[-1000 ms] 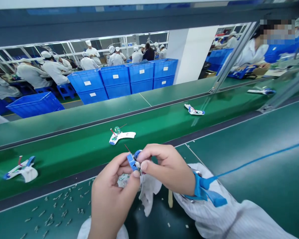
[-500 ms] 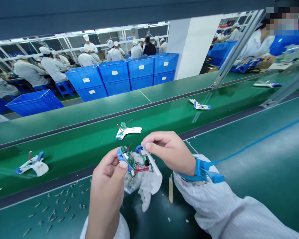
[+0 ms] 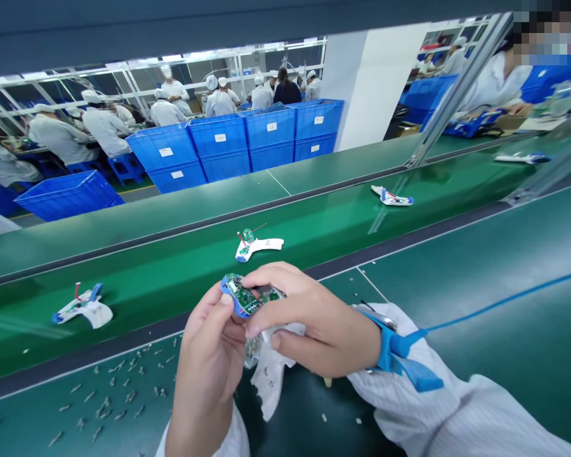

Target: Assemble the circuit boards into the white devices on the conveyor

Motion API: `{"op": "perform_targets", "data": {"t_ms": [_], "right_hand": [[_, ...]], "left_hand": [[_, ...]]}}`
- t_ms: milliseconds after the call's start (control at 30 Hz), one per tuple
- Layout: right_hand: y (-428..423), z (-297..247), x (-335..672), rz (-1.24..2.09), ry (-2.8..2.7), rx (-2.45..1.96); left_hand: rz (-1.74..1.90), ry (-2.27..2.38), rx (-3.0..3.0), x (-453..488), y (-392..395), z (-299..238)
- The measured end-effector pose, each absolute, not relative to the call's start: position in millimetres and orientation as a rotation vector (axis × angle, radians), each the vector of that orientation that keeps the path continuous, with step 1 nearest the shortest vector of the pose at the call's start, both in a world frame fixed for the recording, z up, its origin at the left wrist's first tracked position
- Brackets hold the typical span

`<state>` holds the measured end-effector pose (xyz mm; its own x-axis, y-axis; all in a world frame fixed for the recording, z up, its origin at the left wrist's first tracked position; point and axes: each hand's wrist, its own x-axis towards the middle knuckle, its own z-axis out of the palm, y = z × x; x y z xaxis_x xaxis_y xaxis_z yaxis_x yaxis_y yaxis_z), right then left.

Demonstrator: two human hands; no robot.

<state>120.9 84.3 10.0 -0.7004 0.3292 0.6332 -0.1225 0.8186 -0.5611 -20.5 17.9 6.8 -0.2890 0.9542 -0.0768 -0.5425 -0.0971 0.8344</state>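
Inspected from near to far, clock dial centred on the middle of the view. Nearest, toward seven o'clock: left hand (image 3: 212, 346), thumb and fingers closed on the blue rim of a circuit board (image 3: 242, 296), held raised and tilted above the dark green table (image 3: 485, 266). Toward five: right hand (image 3: 316, 324), fingers bent over the right side of the board; cannot tell whether gripping. On the right wrist, toward four: blue strap (image 3: 400, 355), with a cord (image 3: 485, 308) leading off toward three. Below the hands, at six: white shell (image 3: 270, 381), partly hidden. Near five: tip of a pale stick (image 3: 328, 382). Scattered at eight: small grey metal bits (image 3: 106, 402). Farther, across the view: green belt (image 3: 171, 273), bearing four white-and-blue parts (image 3: 95, 311), one between eight and nine, one just beyond the hands, two between two and three. Beyond: green counter (image 3: 195, 206). At two: co-worker (image 3: 497, 82) in white. At eleven: stacked blue bins (image 3: 209, 149) with white labels. At one: white pillar (image 3: 380, 89). Farthest, at ten: workers (image 3: 66, 136) in white coats.
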Motion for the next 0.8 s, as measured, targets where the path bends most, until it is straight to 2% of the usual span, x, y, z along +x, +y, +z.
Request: {"op": "perform_targets", "data": {"t_ms": [200, 500, 567, 800], "right_hand": [[90.2, 8.6, 119.3, 0.804, -2.239, -0.141], [90.1, 7.9, 120.9, 1.456, -1.718, -0.377], [88.7, 10.0, 121.7, 1.415, -1.768, -0.392], [83.9, 21.5, 124.1, 0.949, -2.039, -0.337]], "left_hand": [[1.695, 0.981, 0.658, -22.8, 16.7, 5.5], [1.648, 1.229, 0.766, -13.0, 5.6, 13.0], [1.605, 1.317, 0.812, -9.6, 0.8, 16.0], [1.532, 1.369, 1.063, -4.9, -5.7, 18.7]]}}
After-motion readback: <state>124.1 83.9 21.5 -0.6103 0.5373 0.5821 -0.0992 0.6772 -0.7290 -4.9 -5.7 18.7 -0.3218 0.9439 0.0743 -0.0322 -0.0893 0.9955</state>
